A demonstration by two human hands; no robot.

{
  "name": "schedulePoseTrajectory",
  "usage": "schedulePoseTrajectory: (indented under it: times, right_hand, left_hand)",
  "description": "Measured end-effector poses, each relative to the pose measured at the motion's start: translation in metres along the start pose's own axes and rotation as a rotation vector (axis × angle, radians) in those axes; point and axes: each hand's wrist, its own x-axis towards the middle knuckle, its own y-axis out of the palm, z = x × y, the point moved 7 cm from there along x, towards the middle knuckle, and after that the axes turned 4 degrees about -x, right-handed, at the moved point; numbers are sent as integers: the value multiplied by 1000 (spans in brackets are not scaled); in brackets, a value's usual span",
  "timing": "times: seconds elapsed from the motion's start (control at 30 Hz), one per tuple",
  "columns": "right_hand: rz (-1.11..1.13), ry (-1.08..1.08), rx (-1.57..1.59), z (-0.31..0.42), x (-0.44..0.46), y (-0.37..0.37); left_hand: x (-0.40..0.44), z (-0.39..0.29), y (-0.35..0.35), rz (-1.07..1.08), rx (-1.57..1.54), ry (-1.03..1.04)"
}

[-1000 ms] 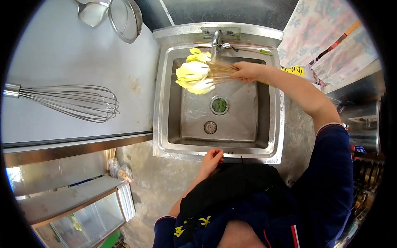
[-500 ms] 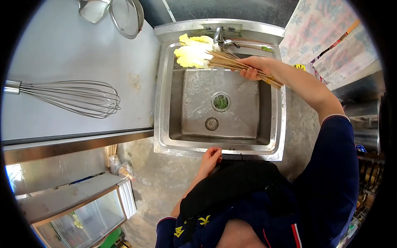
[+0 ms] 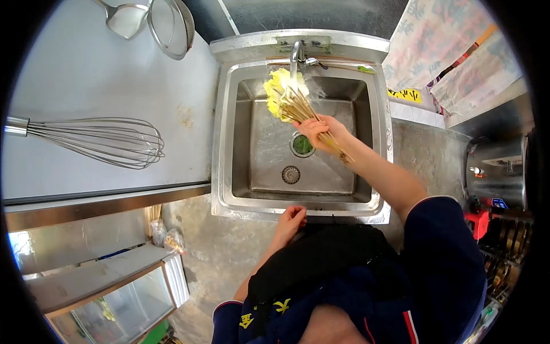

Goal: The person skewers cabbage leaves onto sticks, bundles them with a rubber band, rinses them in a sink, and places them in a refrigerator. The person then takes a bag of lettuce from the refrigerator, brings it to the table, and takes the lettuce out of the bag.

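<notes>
My right hand is closed around a bundle of wooden skewers over the sink. Pale yellow-green leaves are threaded on their far ends and sit right under the faucet. Water splashes around the leaves. The skewers slant, with their bare ends toward my right wrist. My left hand rests by the sink's front rim with its fingers curled in, and nothing shows in it. Green scraps lie in the drain strainer.
On the counter to the left lie a whisk, a strainer and a wide metal utensil. Loose skewers lie along the sink's back ledge. A large metal pot stands at the right.
My right hand has brought the skewer bundle down and toward the middle of the sink, turning it so the leaves sit under the faucet. My left hand has stayed at the rim.
</notes>
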Motion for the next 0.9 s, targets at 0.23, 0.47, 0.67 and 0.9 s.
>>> schedulePoseTrajectory:
  times: [0.23, 0.47, 0.67, 0.9]
  right_hand:
    - [-111, -53, -174, -8, 10, 2]
    - [-289, -498, -1299, -48, 28, -75]
    - [-354, -779, -1697, -66, 63, -90]
    - [-326, -444, -2075, -29, 17, -38]
  left_hand:
    - [-16, -46, 2, 15, -178, -5]
    - [-3, -92, 24, 66, -367, 53]
    - [-8, -79, -1, -306, -189, 163]
    - [-34, -74, -22, -362, -221, -58]
